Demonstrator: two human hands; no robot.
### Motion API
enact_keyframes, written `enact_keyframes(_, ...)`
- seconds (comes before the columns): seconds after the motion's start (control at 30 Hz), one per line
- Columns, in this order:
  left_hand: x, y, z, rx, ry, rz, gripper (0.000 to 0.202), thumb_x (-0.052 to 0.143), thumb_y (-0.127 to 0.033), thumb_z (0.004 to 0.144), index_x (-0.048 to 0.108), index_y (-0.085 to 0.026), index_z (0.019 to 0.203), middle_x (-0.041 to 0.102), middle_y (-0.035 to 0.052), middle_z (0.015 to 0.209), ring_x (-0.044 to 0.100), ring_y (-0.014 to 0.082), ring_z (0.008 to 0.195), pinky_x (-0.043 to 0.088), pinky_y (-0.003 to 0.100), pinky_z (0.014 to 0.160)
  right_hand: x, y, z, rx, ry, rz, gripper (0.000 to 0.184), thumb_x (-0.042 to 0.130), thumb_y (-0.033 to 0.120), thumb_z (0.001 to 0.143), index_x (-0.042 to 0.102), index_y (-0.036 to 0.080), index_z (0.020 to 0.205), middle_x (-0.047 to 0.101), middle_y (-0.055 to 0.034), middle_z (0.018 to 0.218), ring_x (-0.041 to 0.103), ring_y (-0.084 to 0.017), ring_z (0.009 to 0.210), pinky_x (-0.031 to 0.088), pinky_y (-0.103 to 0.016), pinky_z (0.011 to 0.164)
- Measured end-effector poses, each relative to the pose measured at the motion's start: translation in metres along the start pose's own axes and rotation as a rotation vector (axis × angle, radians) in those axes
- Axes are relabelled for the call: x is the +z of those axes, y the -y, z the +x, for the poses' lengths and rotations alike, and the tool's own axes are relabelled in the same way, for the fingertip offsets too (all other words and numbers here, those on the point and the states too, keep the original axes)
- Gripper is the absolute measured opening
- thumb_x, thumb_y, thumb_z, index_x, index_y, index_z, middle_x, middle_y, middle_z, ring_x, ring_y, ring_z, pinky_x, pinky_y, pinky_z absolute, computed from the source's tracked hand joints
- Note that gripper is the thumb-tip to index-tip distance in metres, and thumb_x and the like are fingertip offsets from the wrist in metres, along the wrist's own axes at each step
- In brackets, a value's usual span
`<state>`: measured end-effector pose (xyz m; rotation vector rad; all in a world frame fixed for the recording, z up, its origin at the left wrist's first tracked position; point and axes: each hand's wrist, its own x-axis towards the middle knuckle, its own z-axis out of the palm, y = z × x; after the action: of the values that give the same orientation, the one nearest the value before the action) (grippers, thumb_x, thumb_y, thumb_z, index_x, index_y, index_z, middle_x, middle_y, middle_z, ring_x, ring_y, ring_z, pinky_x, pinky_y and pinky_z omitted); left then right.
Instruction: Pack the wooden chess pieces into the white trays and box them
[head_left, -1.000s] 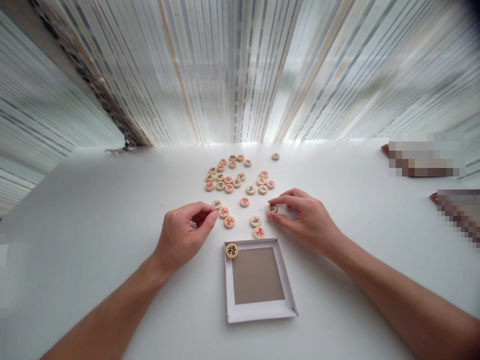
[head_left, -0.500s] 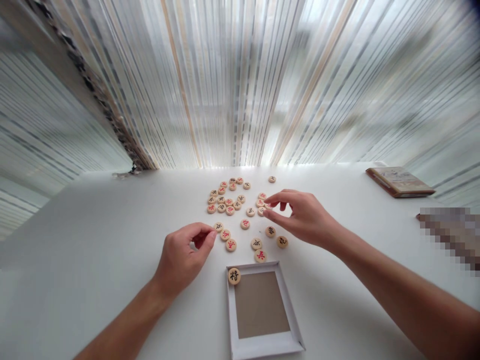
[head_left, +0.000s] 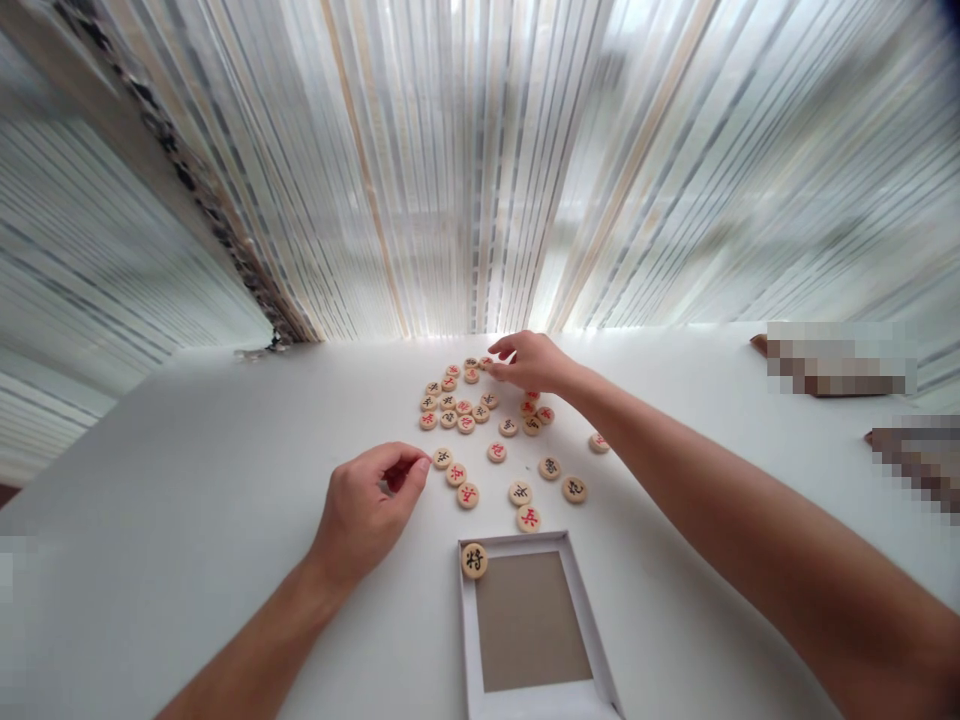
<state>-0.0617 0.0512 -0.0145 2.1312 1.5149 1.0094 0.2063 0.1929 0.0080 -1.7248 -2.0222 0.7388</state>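
Observation:
Several round wooden chess pieces [head_left: 466, 408] with red or black characters lie scattered on the white table [head_left: 187, 470]. My right hand [head_left: 531, 362] reaches over the far end of the group, fingers curled down onto a piece at the back; what they hold is hidden. My left hand [head_left: 365, 508] rests on the table with thumb and forefinger pinched, its tips beside a black-marked piece [head_left: 442, 458]. A shallow white box tray [head_left: 577, 600] with a brown floor sits at the near edge, with one black-marked piece [head_left: 474, 561] in its far left corner.
A striped curtain [head_left: 480, 170] hangs behind the table's far edge. Two blurred brown objects [head_left: 840, 358] lie at the far right of the table. More pieces [head_left: 574, 489] lie loose just beyond the tray.
My right hand let go of a black piece near the tray and reached away to the far end of the group. The left hand stayed put. The view tilted up a little.

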Motion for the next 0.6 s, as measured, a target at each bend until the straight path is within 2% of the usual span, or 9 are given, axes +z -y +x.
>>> enact_keyframes(0.2, 0.001, -0.002, 0.001, 0.0, 0.019, -0.018, 0.02, 0.065, -0.03, 0.095, 0.078, -0.019, 0.084, 0.077, 0.0015, 0.074, 0.067, 0.0165, 0.063, 0.052, 0.027, 0.062, 0.012, 0.001, 0.02, -0.007, 0.011, -0.03, 0.03, 0.067, 0.036, 0.106, 0.068, 0.021, 0.132, 0.067, -0.0115, 0.138, 0.07, -0.026, 0.114, 0.061, -0.046, 0.097)
enact_keyframes(0.33, 0.002, -0.004, 0.0, -0.003, 0.018, -0.034, 0.02, 0.065, -0.029, 0.095, 0.078, -0.019, 0.085, 0.077, 0.0021, 0.075, 0.066, 0.0168, 0.064, 0.052, 0.027, 0.063, 0.012, -0.004, 0.016, -0.01, -0.03, 0.041, 0.031, 0.067, 0.036, 0.106, 0.067, 0.02, 0.132, 0.068, -0.0111, 0.136, 0.071, -0.025, 0.113, 0.062, -0.046, 0.096)
enact_keyframes(0.47, 0.001, -0.006, -0.001, -0.005, 0.009, -0.068, 0.019, 0.067, -0.03, 0.094, 0.078, -0.019, 0.083, 0.077, 0.0021, 0.074, 0.065, 0.0173, 0.065, 0.052, 0.027, 0.063, 0.0, -0.007, -0.011, -0.018, -0.145, 0.217, 0.023, 0.076, 0.03, 0.099, 0.074, 0.016, 0.118, 0.074, -0.0114, 0.117, 0.071, -0.023, 0.1, 0.061, -0.041, 0.09)
enact_keyframes(0.53, 0.001, -0.009, -0.002, -0.017, -0.001, -0.097, 0.018, 0.068, -0.03, 0.093, 0.077, -0.019, 0.082, 0.077, 0.0023, 0.074, 0.066, 0.0177, 0.066, 0.052, 0.027, 0.063, -0.006, -0.007, -0.036, -0.028, -0.202, 0.348, 0.028, 0.083, 0.027, 0.091, 0.076, 0.016, 0.116, 0.076, -0.0103, 0.102, 0.069, -0.023, 0.092, 0.059, -0.039, 0.086)
enact_keyframes(0.6, 0.001, -0.013, -0.002, -0.036, -0.006, -0.144, 0.018, 0.068, -0.031, 0.093, 0.077, -0.019, 0.082, 0.078, 0.0029, 0.076, 0.068, 0.0182, 0.068, 0.053, 0.027, 0.064, -0.009, -0.005, -0.068, -0.025, -0.186, 0.508, 0.034, 0.085, 0.033, 0.088, 0.079, 0.017, 0.117, 0.077, -0.0083, 0.091, 0.069, -0.022, 0.084, 0.059, -0.039, 0.079)
